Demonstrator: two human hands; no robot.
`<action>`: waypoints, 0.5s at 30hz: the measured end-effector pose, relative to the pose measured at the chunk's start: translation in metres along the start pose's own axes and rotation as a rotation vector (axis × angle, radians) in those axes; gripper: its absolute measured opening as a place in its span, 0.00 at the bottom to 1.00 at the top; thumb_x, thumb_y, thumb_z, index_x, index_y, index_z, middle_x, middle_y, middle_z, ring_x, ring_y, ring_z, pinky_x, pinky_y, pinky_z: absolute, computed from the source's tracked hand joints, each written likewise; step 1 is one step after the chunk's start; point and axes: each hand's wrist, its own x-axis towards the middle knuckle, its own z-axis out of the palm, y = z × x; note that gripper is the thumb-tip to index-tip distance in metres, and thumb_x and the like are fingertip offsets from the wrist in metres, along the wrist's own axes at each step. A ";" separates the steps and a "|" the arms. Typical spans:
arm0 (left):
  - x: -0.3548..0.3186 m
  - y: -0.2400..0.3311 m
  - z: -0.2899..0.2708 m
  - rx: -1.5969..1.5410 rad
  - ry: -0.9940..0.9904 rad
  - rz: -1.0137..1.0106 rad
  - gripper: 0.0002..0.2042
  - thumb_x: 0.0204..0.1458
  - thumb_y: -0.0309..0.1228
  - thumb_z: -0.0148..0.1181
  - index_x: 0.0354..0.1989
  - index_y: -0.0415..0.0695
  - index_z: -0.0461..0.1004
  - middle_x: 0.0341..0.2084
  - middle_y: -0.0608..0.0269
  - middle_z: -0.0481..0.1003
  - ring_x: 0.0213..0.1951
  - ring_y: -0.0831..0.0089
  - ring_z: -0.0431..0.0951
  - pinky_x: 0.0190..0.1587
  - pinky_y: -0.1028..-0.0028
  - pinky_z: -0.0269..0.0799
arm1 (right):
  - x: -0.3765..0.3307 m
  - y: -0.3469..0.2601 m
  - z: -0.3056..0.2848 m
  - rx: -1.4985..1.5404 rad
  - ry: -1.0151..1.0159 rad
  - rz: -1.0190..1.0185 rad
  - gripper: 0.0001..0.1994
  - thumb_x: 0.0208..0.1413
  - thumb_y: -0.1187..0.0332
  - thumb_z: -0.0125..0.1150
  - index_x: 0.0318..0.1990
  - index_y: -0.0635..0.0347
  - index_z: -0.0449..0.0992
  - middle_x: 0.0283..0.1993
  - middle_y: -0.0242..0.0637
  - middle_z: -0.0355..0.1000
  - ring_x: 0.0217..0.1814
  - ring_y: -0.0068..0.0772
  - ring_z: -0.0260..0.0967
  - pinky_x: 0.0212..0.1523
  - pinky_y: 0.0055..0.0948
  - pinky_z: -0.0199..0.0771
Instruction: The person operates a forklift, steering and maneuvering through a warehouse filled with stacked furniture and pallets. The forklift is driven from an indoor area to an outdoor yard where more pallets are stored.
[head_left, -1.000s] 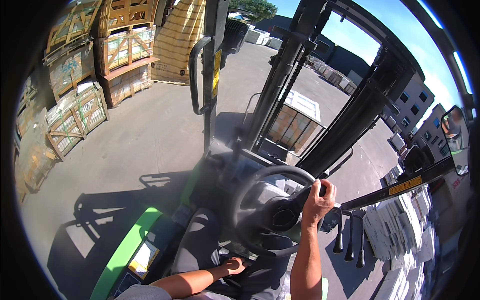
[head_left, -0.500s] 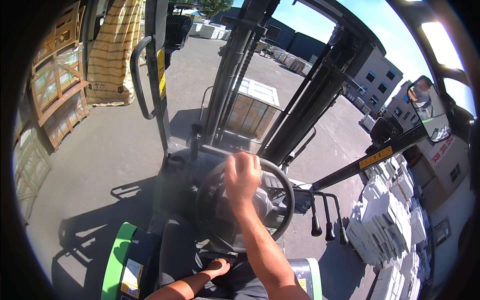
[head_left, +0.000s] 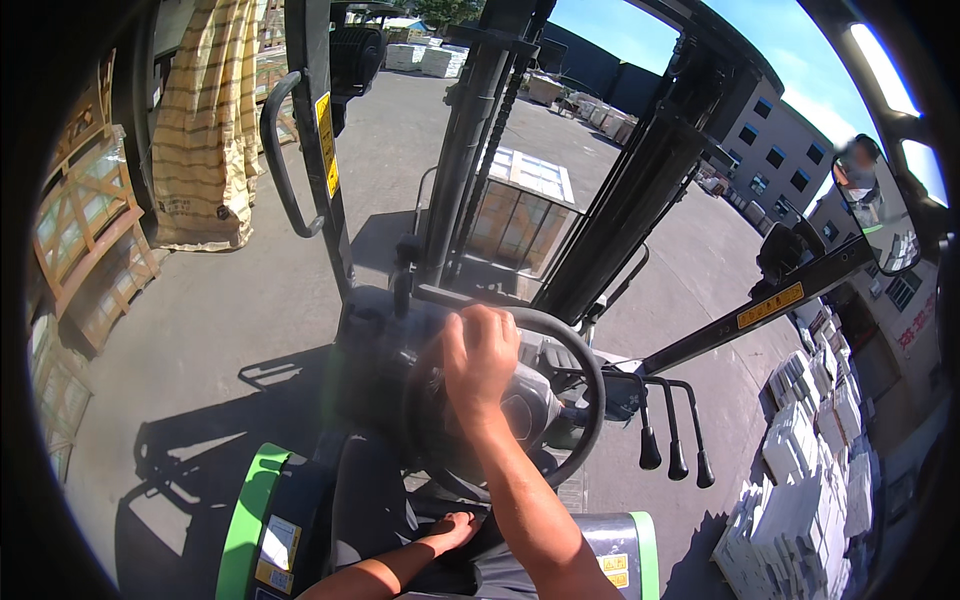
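Observation:
My right hand (head_left: 481, 362) is closed over the upper left part of a black steering wheel (head_left: 597, 408); the back of the hand and the thumb side show, and the grip underneath is hidden. My left hand (head_left: 455, 530) lies low in my lap with its fingers loosely curled, and I see nothing held in it. Right of the wheel stand three black control levers (head_left: 677, 455) with knobs, touched by neither hand. Past the dark mast (head_left: 618, 205) of the forklift, a crate (head_left: 522, 220) of slabs with a pale top sits in front.
Wooden crates (head_left: 95, 225) and a striped tan curtain (head_left: 205, 130) line the left side. White slab stacks (head_left: 790, 530) stand at the near right. Across the grey yard are more stacks (head_left: 440, 60) and a building (head_left: 775, 150). A side mirror (head_left: 885, 215) hangs at right.
The forklift has moved forward: crates and curtain at left and slabs at right slide nearer and lower. My right hand stays on the wheel, my left hand in my lap.

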 end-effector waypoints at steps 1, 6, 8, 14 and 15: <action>0.017 0.006 -0.009 0.015 0.059 -0.015 0.20 0.61 0.49 0.54 0.48 0.47 0.82 0.49 0.46 0.82 0.54 0.43 0.81 0.55 0.49 0.76 | 0.011 0.010 0.011 0.007 0.011 0.015 0.09 0.54 0.70 0.71 0.39 0.60 0.78 0.39 0.42 0.75 0.44 0.48 0.72 0.51 0.45 0.69; 0.065 0.011 -0.049 -0.007 0.206 0.237 0.21 0.63 0.46 0.52 0.46 0.41 0.82 0.41 0.39 0.82 0.49 0.42 0.83 0.51 0.46 0.77 | 0.045 0.047 0.062 0.011 -0.025 -0.046 0.10 0.55 0.69 0.71 0.40 0.60 0.77 0.40 0.44 0.76 0.45 0.51 0.73 0.50 0.45 0.70; 0.081 0.013 -0.080 -0.004 0.139 0.149 0.21 0.63 0.47 0.52 0.43 0.40 0.82 0.35 0.41 0.83 0.42 0.45 0.85 0.47 0.49 0.79 | 0.059 0.062 0.084 0.018 -0.022 -0.025 0.10 0.55 0.68 0.71 0.40 0.60 0.77 0.40 0.44 0.76 0.45 0.51 0.73 0.50 0.46 0.70; 0.133 0.036 -0.159 -0.108 0.038 0.035 0.23 0.65 0.48 0.49 0.37 0.39 0.81 0.22 0.51 0.81 0.23 0.57 0.83 0.34 0.59 0.79 | 0.101 0.116 0.146 0.045 -0.046 0.014 0.11 0.54 0.69 0.71 0.41 0.61 0.78 0.42 0.42 0.75 0.48 0.48 0.72 0.54 0.43 0.68; 0.150 0.044 -0.164 -0.096 0.041 0.053 0.23 0.65 0.48 0.49 0.37 0.39 0.81 0.24 0.50 0.82 0.25 0.56 0.84 0.36 0.58 0.79 | 0.109 0.129 0.153 0.038 -0.049 0.020 0.11 0.54 0.69 0.71 0.41 0.61 0.77 0.42 0.42 0.75 0.48 0.48 0.73 0.54 0.43 0.68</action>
